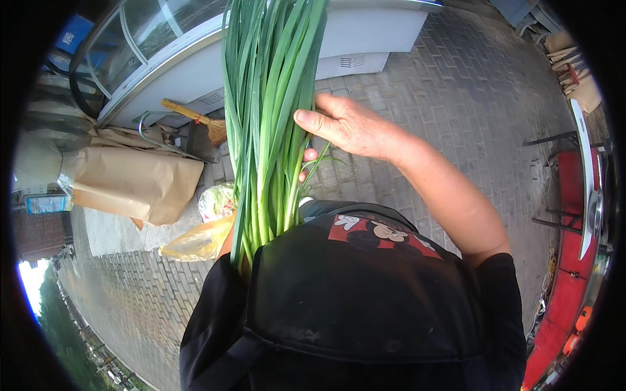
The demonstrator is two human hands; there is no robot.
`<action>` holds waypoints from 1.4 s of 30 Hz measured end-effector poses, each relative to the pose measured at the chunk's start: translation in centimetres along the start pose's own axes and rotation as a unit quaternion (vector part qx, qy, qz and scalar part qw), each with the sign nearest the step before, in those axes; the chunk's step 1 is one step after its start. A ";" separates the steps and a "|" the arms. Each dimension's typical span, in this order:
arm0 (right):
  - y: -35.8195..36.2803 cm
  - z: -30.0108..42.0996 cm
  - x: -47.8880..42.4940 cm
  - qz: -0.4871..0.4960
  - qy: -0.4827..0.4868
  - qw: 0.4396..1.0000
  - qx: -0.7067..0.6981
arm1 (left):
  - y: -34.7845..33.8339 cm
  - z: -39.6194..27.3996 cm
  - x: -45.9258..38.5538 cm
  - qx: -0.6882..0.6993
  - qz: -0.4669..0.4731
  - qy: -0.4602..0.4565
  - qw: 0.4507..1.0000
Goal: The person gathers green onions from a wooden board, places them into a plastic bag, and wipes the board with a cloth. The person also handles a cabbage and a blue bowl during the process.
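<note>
A large bundle of long, flat green leafy stalks, possibly leeks or garlic greens point(266, 122), runs from my left side to the top edge of the view. My left hand point(309, 156) is mostly hidden behind it; fingertips curl around its right edge, and a bit of my left forearm shows by the lower stalks. At the bundle's right edge is my right hand point(337, 124), thumb against the front of the leaves and other fingers partly behind them. Whether it grips any leaves is unclear. A few thin stalks stick out below it.
A yellow plastic bag point(198, 242) and a clear printed bag point(216, 201) lie left of the stalks. Beyond them are brown paper point(139, 183), a straw hand broom point(215, 129) and a white glass-topped cabinet point(371, 29). A red-covered surface point(570, 195) stands at the right, over brick paving.
</note>
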State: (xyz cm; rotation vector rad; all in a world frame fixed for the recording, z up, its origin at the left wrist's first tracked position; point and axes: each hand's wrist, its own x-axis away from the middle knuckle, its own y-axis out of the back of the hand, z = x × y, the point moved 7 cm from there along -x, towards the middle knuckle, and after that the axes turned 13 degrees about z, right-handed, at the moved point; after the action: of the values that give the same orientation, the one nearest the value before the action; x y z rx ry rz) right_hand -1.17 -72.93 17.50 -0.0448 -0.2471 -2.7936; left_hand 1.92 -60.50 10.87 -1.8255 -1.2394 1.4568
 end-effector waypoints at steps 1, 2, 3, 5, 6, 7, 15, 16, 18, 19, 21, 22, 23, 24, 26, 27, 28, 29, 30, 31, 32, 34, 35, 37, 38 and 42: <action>0.7 -0.8 -0.1 -0.020 -0.020 0.999 0.044 | -0.6 -0.7 -0.4 -0.009 0.018 -0.003 1.000; 1.5 0.3 1.1 -0.094 0.030 0.995 -0.002 | -0.6 -1.2 -1.0 -0.006 0.039 0.000 0.999; 2.1 1.3 2.7 -0.167 0.081 0.981 -0.047 | -0.4 -1.7 -1.7 -0.003 0.060 0.001 0.998; 3.6 0.9 5.7 -0.329 0.145 0.933 -0.033 | -1.5 -2.9 -2.3 -0.012 0.079 -0.002 0.997; 3.8 -0.2 7.1 -0.378 0.173 0.907 -0.071 | -2.0 -3.2 -2.8 -0.011 0.084 -0.004 0.996; 2.4 -1.7 6.8 -0.317 0.128 0.933 -0.115 | -2.3 -3.3 -3.0 -0.010 0.077 -0.006 0.997; -8.2 -4.2 3.8 0.041 -0.023 0.967 -0.252 | 0.6 -2.8 -2.8 0.030 0.024 -0.072 0.997; -8.7 -3.9 2.6 0.012 0.021 0.986 -0.163 | -0.4 -3.0 -2.3 0.011 0.019 -0.072 0.997; -8.8 -3.8 2.6 0.009 0.018 0.988 -0.156 | -1.4 -3.3 -2.0 -0.015 0.019 -0.068 0.997; -8.6 -3.8 2.7 0.003 0.012 0.989 -0.150 | -1.5 -3.3 -1.9 -0.021 0.003 -0.066 0.998; -8.3 -3.8 3.4 0.009 0.007 0.971 -0.238 | -1.5 -3.0 -1.7 -0.014 -0.017 -0.069 0.997; -7.9 -4.1 3.7 0.022 -0.001 0.955 -0.294 | -1.1 -3.1 -1.7 -0.014 -0.005 -0.074 0.997; -7.6 -4.5 4.0 0.034 -0.008 0.936 -0.350 | -0.7 -3.2 -1.7 -0.015 0.007 -0.078 0.997; -7.3 -4.8 4.5 0.035 -0.007 0.921 -0.388 | -1.2 -3.1 -1.9 -0.033 0.005 -0.087 0.996; -6.8 -5.2 4.6 0.021 0.010 0.933 -0.359 | -1.5 -2.9 -2.2 0.030 0.069 -0.091 0.993; -6.5 -5.3 4.8 0.011 0.018 0.939 -0.344 | -1.9 -2.7 -2.5 0.038 0.061 -0.095 0.993; -6.6 -4.1 4.5 0.013 0.013 0.972 -0.236 | -1.8 -2.7 -2.0 0.035 0.056 -0.115 0.991; -7.2 -2.7 4.1 0.027 -0.008 0.981 -0.191 | -1.7 -2.7 -1.6 0.031 0.051 -0.134 0.989; -7.6 -2.1 3.7 0.005 0.039 0.993 -0.108 | -1.5 -2.7 -1.4 0.031 0.050 -0.132 0.989; -7.9 -1.6 3.4 -0.021 0.083 0.996 -0.023 | -1.2 -2.6 -1.8 0.031 0.046 -0.129 0.990; -7.9 -1.8 3.2 -0.035 0.064 0.997 0.000 | -1.1 -2.5 -2.2 0.030 0.043 -0.123 0.991; -7.3 -1.9 3.6 -0.022 0.064 0.998 0.019 | -0.9 -2.4 -2.7 0.024 0.032 -0.108 0.993; -7.0 -2.0 3.8 -0.014 0.065 0.997 0.028 | -0.8 -2.4 -3.0 0.020 0.026 -0.102 0.994; -6.3 -2.6 4.3 -0.050 0.104 0.993 -0.028 | -0.4 -2.5 -3.2 0.018 0.014 -0.098 0.995; -6.3 -3.9 4.0 -0.040 0.079 0.992 -0.089 | -0.3 -2.6 -3.2 0.017 0.007 -0.099 0.995; -4.2 -6.0 4.4 0.026 0.037 0.877 -0.477 | 0.6 -4.0 -3.5 0.018 0.030 -0.107 0.994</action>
State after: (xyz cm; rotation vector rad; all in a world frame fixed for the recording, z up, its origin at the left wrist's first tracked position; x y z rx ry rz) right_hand -6.76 -71.53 11.21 -0.1704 1.1356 -2.5584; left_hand 5.85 -63.22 13.37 -1.7313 -1.2573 1.7340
